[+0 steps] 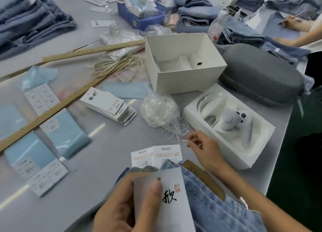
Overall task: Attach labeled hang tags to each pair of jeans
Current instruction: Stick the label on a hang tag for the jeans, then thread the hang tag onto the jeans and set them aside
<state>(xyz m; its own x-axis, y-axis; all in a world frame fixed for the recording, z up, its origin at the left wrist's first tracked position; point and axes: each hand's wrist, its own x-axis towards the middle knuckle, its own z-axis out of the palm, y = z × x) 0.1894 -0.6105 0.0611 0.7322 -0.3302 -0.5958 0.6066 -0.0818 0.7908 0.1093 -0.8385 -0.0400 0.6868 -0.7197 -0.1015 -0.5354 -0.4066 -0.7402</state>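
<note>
Now, hang tag (171,195): white card with black brush characters, a red seal and a punched hole near its top edge; it lies over the jeans at the near edge of the counter.
Left hand (125,203): grips the tag; the thumb lies across the card's face just below the hole, the other fingers curled behind its left edge.
Right hand (203,149): fingers (192,140) pressed together, pinching the stiff end of a white string (176,135), just beyond the tag's far edge and apart from the hole.
Jeans (214,205): light blue denim, folded, under the tag and the right forearm.
Folded leaflet (156,156): white with red print, lying flat just past the jeans, between the two hands.
Bag of strings (159,112): clear plastic, just beyond the right hand; loose loops trail from it.
Stack of tags (108,105): fanned out, left of the bag.
Counter (97,153): grey; wooden rulers (52,108) cross its left side among blue sticker sheets.
White boxes (184,62): to the right, beyond the bag.
</note>
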